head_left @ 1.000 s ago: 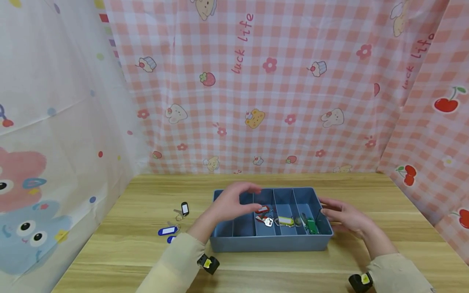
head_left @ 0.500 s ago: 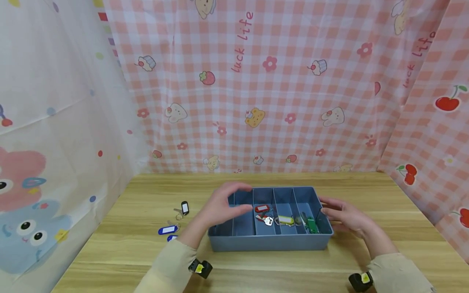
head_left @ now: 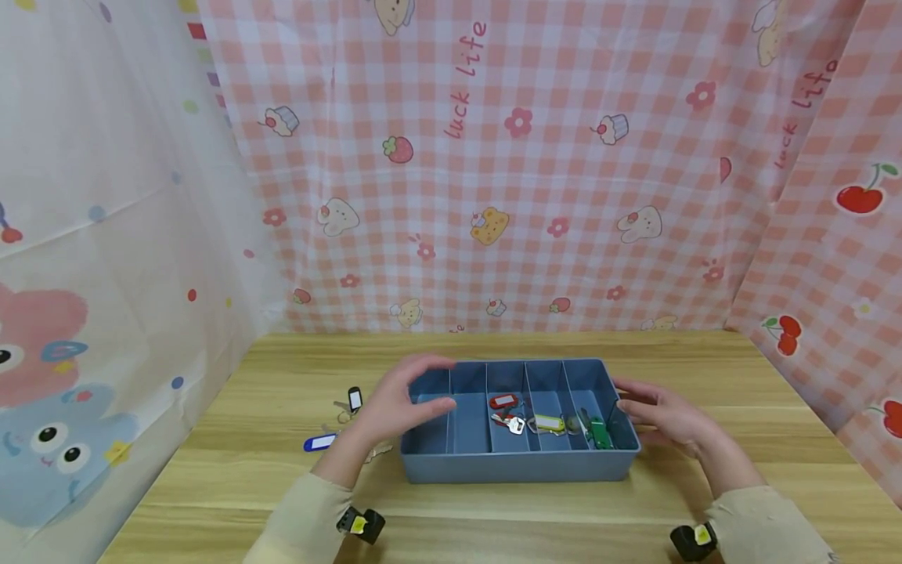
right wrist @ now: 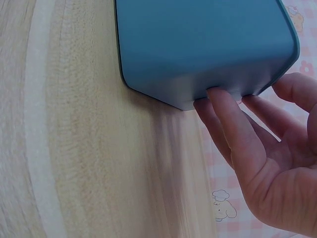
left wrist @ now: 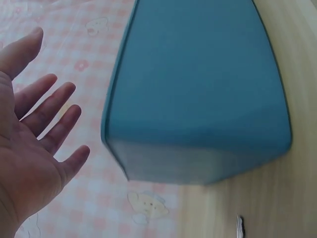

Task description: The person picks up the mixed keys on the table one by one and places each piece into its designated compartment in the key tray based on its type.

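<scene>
One compartmented blue tray, on a wooden table.
Left hand: fingers apart, holding nothing, at tray's left end. Right hand: fingers loosely extended, touching right end wall; thumb contact unclear.

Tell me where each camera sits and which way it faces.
Head: worn on the head, facing forward and down at the blue tray; left hand, right hand and sleeves show.
Left wrist: on that wrist, facing the tray's outer walls; left hand shows.
Right wrist: likewise, with the right hand.
Both wrist views share tray and table.
</scene>
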Demonstrator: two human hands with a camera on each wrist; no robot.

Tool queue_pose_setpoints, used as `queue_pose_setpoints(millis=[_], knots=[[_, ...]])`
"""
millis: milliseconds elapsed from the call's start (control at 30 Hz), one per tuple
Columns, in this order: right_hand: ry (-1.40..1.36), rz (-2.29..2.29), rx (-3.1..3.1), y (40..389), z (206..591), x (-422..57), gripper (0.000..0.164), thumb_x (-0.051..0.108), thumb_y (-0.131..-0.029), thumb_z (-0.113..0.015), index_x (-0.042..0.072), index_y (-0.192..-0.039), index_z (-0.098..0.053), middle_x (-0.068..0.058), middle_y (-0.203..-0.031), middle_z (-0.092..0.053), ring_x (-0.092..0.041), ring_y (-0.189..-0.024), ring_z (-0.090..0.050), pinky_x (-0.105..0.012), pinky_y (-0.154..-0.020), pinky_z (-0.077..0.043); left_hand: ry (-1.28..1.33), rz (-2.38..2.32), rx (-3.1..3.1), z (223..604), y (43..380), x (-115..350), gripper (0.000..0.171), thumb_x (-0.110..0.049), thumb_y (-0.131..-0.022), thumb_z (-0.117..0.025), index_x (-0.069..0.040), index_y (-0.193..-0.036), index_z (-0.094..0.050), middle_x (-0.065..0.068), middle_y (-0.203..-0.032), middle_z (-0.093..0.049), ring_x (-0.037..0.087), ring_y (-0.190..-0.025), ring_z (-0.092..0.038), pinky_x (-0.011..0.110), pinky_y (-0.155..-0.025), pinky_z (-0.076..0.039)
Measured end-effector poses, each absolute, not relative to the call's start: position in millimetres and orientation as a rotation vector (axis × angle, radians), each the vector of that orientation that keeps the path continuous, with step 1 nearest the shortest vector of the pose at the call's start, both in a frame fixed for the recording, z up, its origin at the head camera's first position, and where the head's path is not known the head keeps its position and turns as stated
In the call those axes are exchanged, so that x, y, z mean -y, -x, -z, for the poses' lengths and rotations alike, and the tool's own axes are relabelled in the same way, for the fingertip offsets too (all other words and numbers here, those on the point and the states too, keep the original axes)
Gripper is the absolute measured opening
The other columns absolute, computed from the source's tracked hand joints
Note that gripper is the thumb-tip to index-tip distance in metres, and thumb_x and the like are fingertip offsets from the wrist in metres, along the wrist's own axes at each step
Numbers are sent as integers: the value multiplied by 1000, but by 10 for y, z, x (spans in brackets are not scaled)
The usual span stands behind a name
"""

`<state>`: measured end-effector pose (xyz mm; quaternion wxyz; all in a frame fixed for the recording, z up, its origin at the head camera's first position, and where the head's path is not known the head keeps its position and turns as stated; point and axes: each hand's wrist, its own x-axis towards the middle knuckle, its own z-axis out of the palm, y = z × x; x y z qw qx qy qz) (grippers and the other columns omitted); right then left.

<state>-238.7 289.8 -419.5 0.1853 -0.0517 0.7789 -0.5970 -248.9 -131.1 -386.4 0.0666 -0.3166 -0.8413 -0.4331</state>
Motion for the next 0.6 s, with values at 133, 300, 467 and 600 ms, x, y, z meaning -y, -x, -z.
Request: queue_pose_setpoints(millis=[133, 300, 467, 600], knots=[[150, 1683, -2190, 2388, 4196, -2899, 68, 20, -102, -56, -7, -153, -20, -36, -145, -37, -31, -113, -59, -47, -89, -53, 923, 1304, 2546, 3897, 2482, 1401, 51, -28, -86, -80, -14, -132, -62, -1, -135, -57, 23, -129, -48, 54, -106, -37], [166, 1692, -2179, 2395, 4207, -2904, 69, 20, -102, -56, -7, -153, -19, -36, -144, -38, -30, -114, -59, -46, -89, -54, 906, 1341, 2530, 3938, 2474, 1525, 52, -27, -85, -81, -16, -132, -62, -2, -136, -57, 23, -129, -48, 55, -106, -37], [179, 1719, -2153, 2408, 4219, -2908, 69, 19, -102, -57, -9, -152, -19, -35, -142, -42, -28, -111, -60, -44, -87, -54, 936, 1336, 2466, 3991, 2496, 1676, 51, -22, -85, -81, -19, -132, -62, -3, -135, -58, 22, -129, -49, 56, -106, -37], [183, 1721, -2152, 2408, 4216, -2905, 69, 18, -102, -57, -9, -152, -19, -35, -141, -42, -28, -111, -60, -44, -87, -55, 936, 1316, 2441, 4005, 2502, 1812, 52, -16, -84, -81, -17, -132, -62, 0, -134, -59, 24, -128, -50, 56, -105, -37]])
